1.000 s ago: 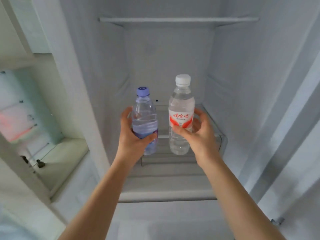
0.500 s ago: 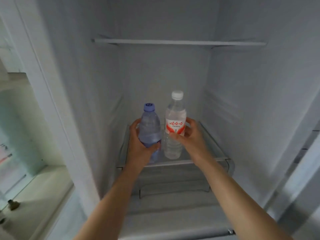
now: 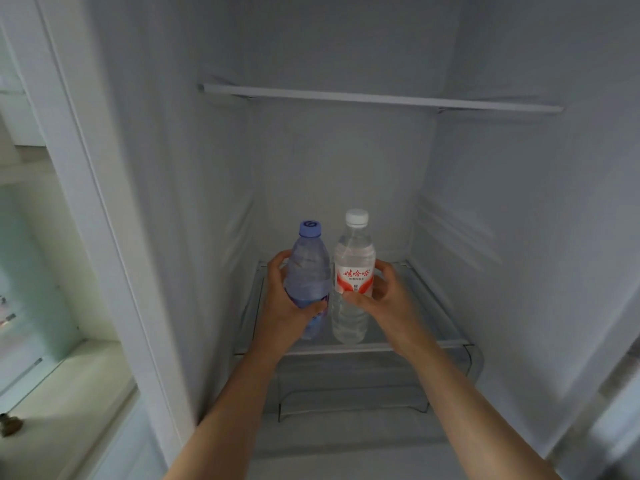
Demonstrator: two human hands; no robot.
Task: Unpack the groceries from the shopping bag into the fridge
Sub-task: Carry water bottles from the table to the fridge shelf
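Inside the open white fridge I hold two water bottles side by side over the glass shelf (image 3: 433,299). My left hand (image 3: 282,306) grips a blue-capped bottle (image 3: 306,268) with a bluish label. My right hand (image 3: 388,299) grips a clear, white-capped bottle (image 3: 353,254) with a red and white label. Both bottles are upright and almost touch. Their bases are at the shelf's front part; whether they rest on it I cannot tell. The shopping bag is out of view.
A clear drawer (image 3: 353,386) sits below the glass shelf. A higher white shelf (image 3: 381,98) spans the fridge above the bottles. The fridge's left wall edge (image 3: 86,202) borders a pale counter (image 3: 62,403) outside with a small dark object (image 3: 10,424).
Both hands have carried the bottles deeper into the fridge and down to the glass shelf. The bottles have come closer together. The view has tilted up.
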